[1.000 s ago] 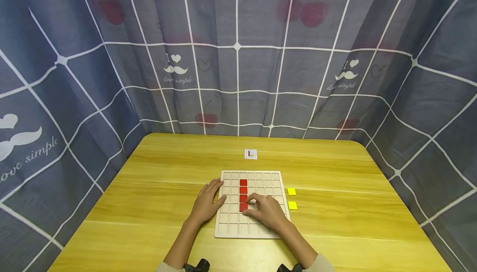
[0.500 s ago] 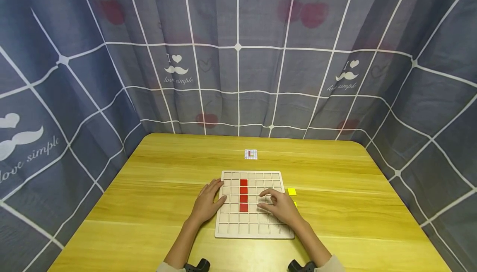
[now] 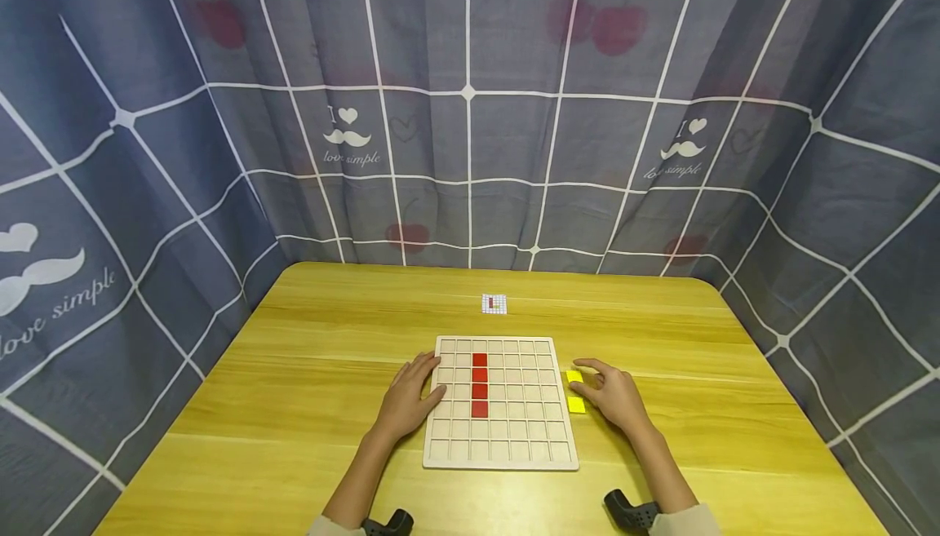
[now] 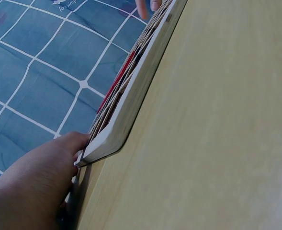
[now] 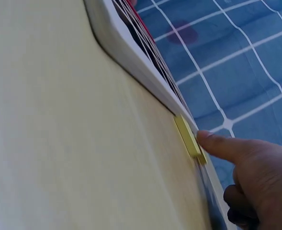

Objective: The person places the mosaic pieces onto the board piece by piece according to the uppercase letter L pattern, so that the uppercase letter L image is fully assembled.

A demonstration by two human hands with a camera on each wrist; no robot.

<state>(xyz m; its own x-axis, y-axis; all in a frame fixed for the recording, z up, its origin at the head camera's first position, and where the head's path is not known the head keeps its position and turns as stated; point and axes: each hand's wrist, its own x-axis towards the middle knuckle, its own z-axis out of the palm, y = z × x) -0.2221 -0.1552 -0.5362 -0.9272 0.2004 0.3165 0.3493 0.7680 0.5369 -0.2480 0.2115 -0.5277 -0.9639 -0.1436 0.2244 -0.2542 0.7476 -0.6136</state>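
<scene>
Sleeves [image 3: 686, 521] of light beige show at the bottom edge, one on each arm, with a black wrist mount [image 3: 633, 511] near each one. Under the arms is a yellow wood table [image 3: 242, 438]. A pale square board [image 3: 536, 430] lies flat on it, cut into rows of little boxes. The left hand [image 3: 408, 394] rests on the board's left side. Its thumb is apart from its other fingers and lies over the rim, and those fingers reach along the edge. Just past the board's right side, two yellow square tiles [image 3: 577, 405] lie flat on the table, one behind the other. The right hand [image 3: 614, 396] is at these tiles. Its thumb and first finger are apart, with the farther yellow tile between them; I cannot tell if the tips touch it. Its other fingers are mostly hidden. On the board, four red square tiles [image 3: 480, 391] sit in a straight line, one to a box, in the third column from the left. Behind the board is a small white card [image 3: 494, 304] with a grid and a red bar on it. Farthest back hangs a blue-gray curtain [image 3: 433, 144] with white lines, hearts, mustaches and faint red cherries.
</scene>
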